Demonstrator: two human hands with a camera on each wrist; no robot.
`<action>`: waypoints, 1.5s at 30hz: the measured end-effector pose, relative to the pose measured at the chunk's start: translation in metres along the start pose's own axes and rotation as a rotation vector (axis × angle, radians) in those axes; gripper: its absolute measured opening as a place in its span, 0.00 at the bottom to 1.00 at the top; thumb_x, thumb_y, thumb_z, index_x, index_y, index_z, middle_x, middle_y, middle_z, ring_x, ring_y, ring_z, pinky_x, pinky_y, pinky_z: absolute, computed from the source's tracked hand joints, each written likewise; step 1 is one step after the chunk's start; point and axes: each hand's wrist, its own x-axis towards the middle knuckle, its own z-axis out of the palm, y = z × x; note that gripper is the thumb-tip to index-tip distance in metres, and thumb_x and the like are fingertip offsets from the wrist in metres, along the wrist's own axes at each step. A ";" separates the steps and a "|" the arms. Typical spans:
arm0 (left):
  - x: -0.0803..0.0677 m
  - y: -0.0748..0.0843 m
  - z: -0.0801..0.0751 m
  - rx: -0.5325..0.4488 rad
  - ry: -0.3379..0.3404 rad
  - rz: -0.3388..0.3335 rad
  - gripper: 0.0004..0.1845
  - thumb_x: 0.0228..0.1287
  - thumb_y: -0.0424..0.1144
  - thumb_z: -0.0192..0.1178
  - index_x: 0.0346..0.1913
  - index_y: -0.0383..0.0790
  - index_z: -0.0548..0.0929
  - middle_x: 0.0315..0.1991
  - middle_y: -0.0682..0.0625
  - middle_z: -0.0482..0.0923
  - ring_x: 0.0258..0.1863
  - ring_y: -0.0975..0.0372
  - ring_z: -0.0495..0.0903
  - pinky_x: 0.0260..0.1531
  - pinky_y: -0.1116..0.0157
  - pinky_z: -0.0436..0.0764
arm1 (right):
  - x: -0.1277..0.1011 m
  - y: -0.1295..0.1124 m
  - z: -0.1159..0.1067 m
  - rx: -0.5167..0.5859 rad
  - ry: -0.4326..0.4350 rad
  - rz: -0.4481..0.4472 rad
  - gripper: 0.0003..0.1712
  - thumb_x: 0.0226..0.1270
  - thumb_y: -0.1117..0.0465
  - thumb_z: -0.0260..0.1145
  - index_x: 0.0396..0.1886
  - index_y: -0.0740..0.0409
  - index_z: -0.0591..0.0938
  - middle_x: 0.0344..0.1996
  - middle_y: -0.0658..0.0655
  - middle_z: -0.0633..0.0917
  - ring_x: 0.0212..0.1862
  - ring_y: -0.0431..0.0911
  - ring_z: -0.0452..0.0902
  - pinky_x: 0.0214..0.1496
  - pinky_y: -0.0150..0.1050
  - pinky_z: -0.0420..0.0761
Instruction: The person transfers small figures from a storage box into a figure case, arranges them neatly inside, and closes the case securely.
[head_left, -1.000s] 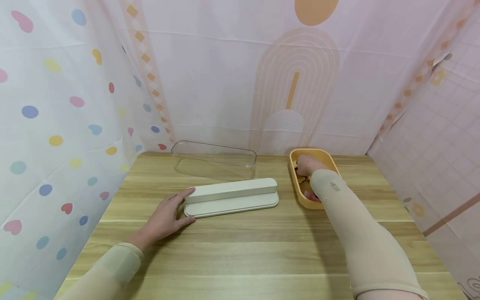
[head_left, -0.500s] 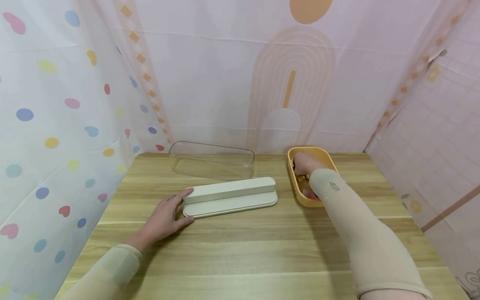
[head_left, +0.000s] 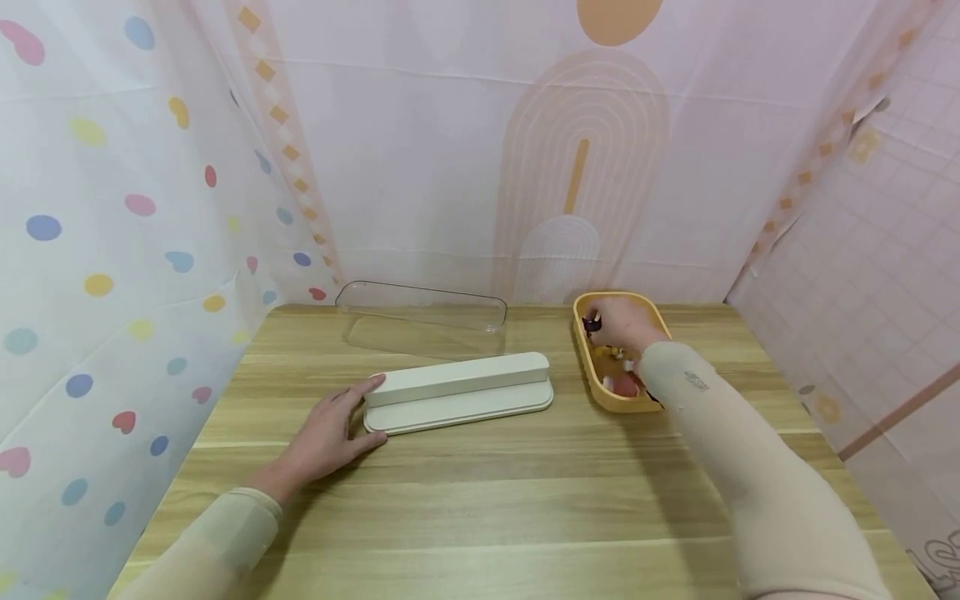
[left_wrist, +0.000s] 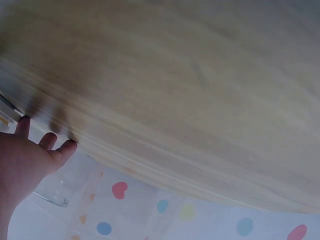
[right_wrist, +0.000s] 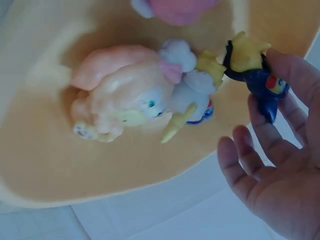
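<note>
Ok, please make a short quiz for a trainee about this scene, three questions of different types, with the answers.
1. True or false: the left hand rests flat on the table, touching the end of the white base.
2. Where is the right hand? A: in the yellow tray. B: on the clear lid. C: off the table.
3. Fill in: the right hand pinches a small dark blue and ____ figure.

Key: 1 true; 2 A; 3 yellow.
</note>
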 end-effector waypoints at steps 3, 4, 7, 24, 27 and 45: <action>0.000 -0.001 0.000 0.000 -0.005 -0.003 0.50 0.63 0.49 0.79 0.83 0.52 0.64 0.72 0.36 0.79 0.68 0.31 0.76 0.70 0.30 0.70 | -0.006 0.004 -0.002 0.021 0.071 -0.004 0.14 0.59 0.62 0.75 0.46 0.54 0.88 0.42 0.57 0.91 0.43 0.53 0.83 0.52 0.52 0.82; 0.000 -0.001 0.000 -0.001 -0.004 -0.005 0.50 0.63 0.49 0.79 0.83 0.52 0.64 0.72 0.36 0.79 0.68 0.30 0.76 0.70 0.30 0.69 | -0.008 0.006 -0.003 0.038 0.086 0.002 0.15 0.59 0.62 0.75 0.47 0.55 0.88 0.44 0.58 0.92 0.45 0.55 0.84 0.54 0.53 0.83; 0.000 -0.001 0.001 0.000 -0.004 -0.003 0.50 0.63 0.49 0.79 0.84 0.52 0.63 0.72 0.36 0.78 0.68 0.30 0.76 0.70 0.29 0.69 | -0.015 0.011 -0.007 0.074 0.110 0.032 0.18 0.61 0.59 0.76 0.51 0.57 0.87 0.50 0.63 0.91 0.53 0.60 0.86 0.58 0.58 0.82; 0.000 -0.004 0.002 0.010 -0.029 -0.035 0.51 0.63 0.49 0.79 0.85 0.54 0.61 0.72 0.34 0.78 0.70 0.30 0.74 0.70 0.29 0.69 | -0.043 0.035 -0.012 0.163 0.203 0.133 0.24 0.63 0.53 0.80 0.52 0.62 0.85 0.51 0.65 0.90 0.57 0.66 0.80 0.67 0.62 0.72; -0.001 -0.004 0.002 0.008 -0.028 -0.035 0.51 0.63 0.49 0.79 0.85 0.55 0.61 0.72 0.34 0.78 0.70 0.29 0.74 0.70 0.29 0.68 | -0.047 0.035 -0.013 0.188 0.218 0.134 0.24 0.63 0.52 0.79 0.52 0.62 0.85 0.51 0.66 0.90 0.58 0.66 0.80 0.67 0.62 0.72; -0.002 -0.004 0.003 0.018 0.004 -0.005 0.53 0.60 0.48 0.81 0.84 0.51 0.62 0.70 0.34 0.80 0.67 0.30 0.76 0.70 0.29 0.68 | -0.048 -0.008 -0.020 0.415 0.239 0.023 0.23 0.63 0.57 0.82 0.50 0.65 0.85 0.50 0.66 0.90 0.53 0.59 0.83 0.57 0.51 0.81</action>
